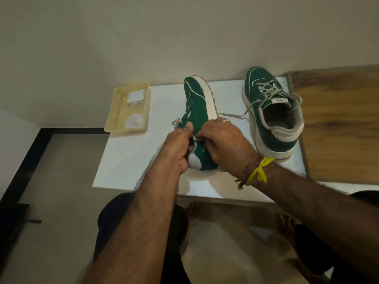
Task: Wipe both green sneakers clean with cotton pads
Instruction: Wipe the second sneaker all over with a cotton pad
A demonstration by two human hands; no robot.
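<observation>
Head view, held sneaker: a green suede sneaker with a thick white sole is tipped onto its side over the middle of the white glossy table, sole turned to the right, heel toward the person. Likely held this way so the side panel faces up for wiping.
Head view, left hand: the left hand grips the sneaker at its collar, thumb up along the lace side and fingers curled under the heel, apparently to steady it.
Head view, right hand: the right hand lies over the sneaker's rear side panel with fingers bent down onto it. A sliver of white shows at the fingertips, possibly a cotton pad; it is too hidden to say. A ring sits on one finger, and a yellow thread band is tied at the wrist.
Head view, second sneaker: the matching green lace-up sneaker stands upright near the table's far right corner, toe away, one lace trailing toward the held sneaker. It looks parked there, waiting its turn.
Head view, supplies: a cream plastic tray sits at the far left corner, partly over the left edge, holding white cotton pads and folded white wipes, within easy reach of the left hand.
</observation>
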